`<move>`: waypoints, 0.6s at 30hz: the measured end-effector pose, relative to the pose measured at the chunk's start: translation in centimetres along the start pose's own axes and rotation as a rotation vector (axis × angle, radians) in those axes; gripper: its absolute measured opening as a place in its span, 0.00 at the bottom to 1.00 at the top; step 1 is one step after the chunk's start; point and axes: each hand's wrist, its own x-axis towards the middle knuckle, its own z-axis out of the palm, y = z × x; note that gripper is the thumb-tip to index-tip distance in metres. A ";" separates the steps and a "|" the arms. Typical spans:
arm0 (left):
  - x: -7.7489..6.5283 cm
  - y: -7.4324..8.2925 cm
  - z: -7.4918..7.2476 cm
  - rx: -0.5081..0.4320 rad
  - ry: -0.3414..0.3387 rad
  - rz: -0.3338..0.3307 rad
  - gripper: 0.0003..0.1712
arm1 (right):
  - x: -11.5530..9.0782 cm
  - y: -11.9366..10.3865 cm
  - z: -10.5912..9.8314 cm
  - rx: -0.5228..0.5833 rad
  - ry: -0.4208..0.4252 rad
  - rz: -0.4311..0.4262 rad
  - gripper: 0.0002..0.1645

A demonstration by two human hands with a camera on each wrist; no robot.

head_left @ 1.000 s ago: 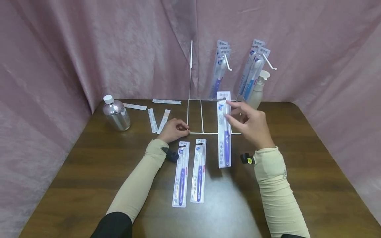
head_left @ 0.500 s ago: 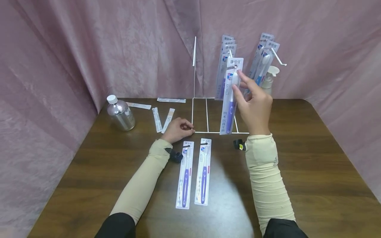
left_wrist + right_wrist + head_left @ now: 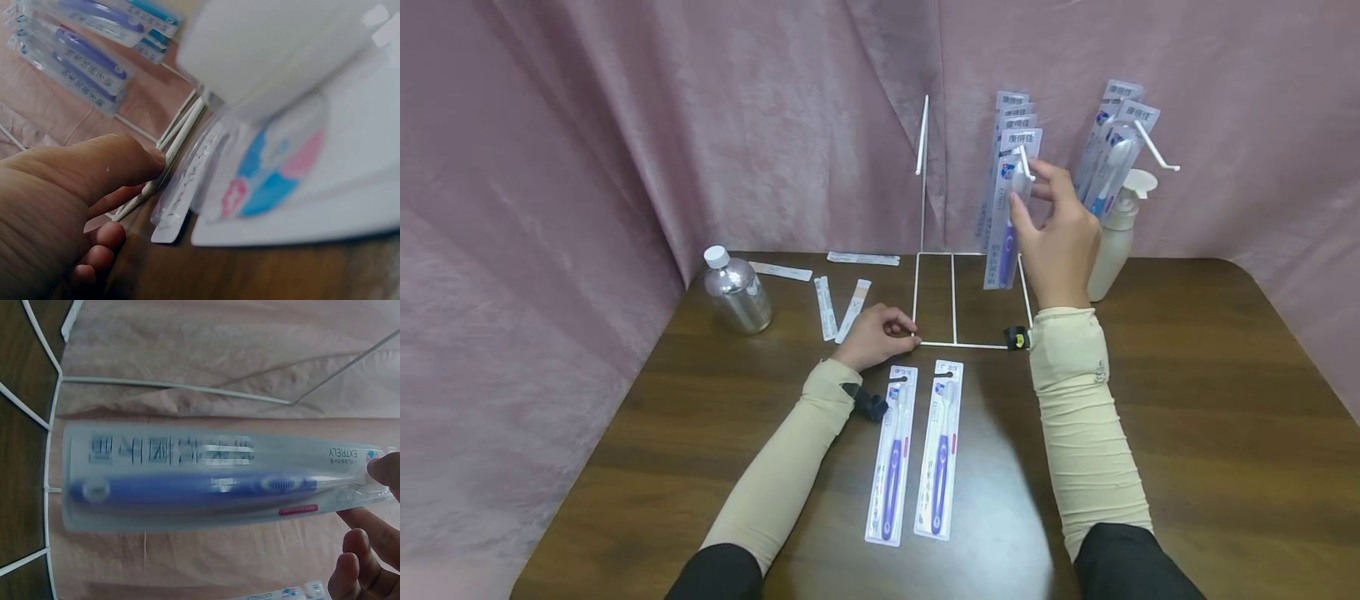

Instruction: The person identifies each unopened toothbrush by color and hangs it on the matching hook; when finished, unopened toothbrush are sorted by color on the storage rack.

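My right hand (image 3: 1062,237) pinches a packaged purple toothbrush (image 3: 187,487) by its upper edge, between thumb and fingers. The top of its card is at the tip of the middle hook (image 3: 1025,162), in front of several hung packs; whether the hook passes through the hole is hard to tell. My left hand (image 3: 878,335) pinches the front left corner of the white wire rack (image 3: 973,345), and the left wrist view shows thumb and finger around the wire (image 3: 178,144). Two more packaged purple toothbrushes, a left one (image 3: 891,467) and a right one (image 3: 938,467), lie on the table.
Blue toothbrush packs (image 3: 1112,158) hang on the right hook, with a white pump bottle (image 3: 1112,242) below. The left hook (image 3: 922,137) carries nothing. A silver bottle (image 3: 739,296) and several narrow sachets (image 3: 853,310) occupy the left of the table.
My right hand has lifted the packaged toothbrush up and away from me, from above the table to the middle hook. The left hand keeps its place on the rack. The head view has shifted.
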 end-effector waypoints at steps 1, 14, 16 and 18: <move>0.0 0.0 0.1 -0.001 0.004 0.000 0.10 | 0.2 0.1 0.2 0.001 -0.002 0.005 0.23; 0.2 0.4 1.4 -0.005 -0.006 0.020 0.11 | -1.4 1.6 -2.8 0.015 -0.003 0.069 0.21; 0.2 0.1 0.9 -0.004 0.004 0.016 0.11 | -2.6 1.7 -2.6 0.034 -0.130 0.080 0.16; 0.4 -0.1 0.3 -0.001 0.012 0.009 0.11 | -4.0 1.9 -2.4 0.059 -0.288 0.104 0.13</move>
